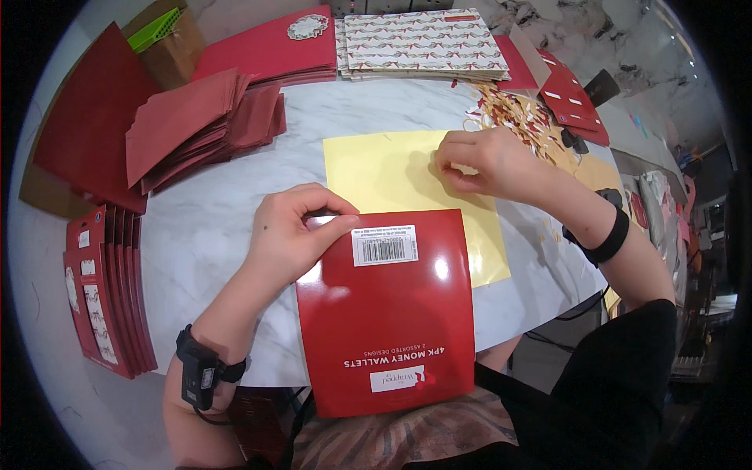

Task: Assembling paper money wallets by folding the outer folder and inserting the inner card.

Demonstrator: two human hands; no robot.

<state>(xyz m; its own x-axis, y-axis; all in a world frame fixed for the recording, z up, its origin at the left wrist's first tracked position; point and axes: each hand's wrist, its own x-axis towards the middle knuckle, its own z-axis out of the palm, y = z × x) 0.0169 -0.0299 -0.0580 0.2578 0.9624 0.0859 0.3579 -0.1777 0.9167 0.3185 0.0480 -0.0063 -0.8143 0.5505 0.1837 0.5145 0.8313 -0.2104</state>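
My left hand (291,227) pinches the far left edge of a glossy red card pack (384,313), thumb on top. A white barcode label (385,249) sits near the pack's far edge. The pack's near end reaches over the table edge against my body, and its print is upside down to me. Beyond and partly under it lies a yellow sheet (364,168). Over the sheet's far right part, my right hand (484,160) is closed with fingertips together; whatever they hold, if anything, is too small to make out.
Dark red envelopes (192,125) are heaped at the left, above standing red card packs (106,290). Patterned white cards (427,43) and red cards (270,47) are stacked at the back. Paper scraps (521,117) pile up at the back right, beside a red card (570,98).
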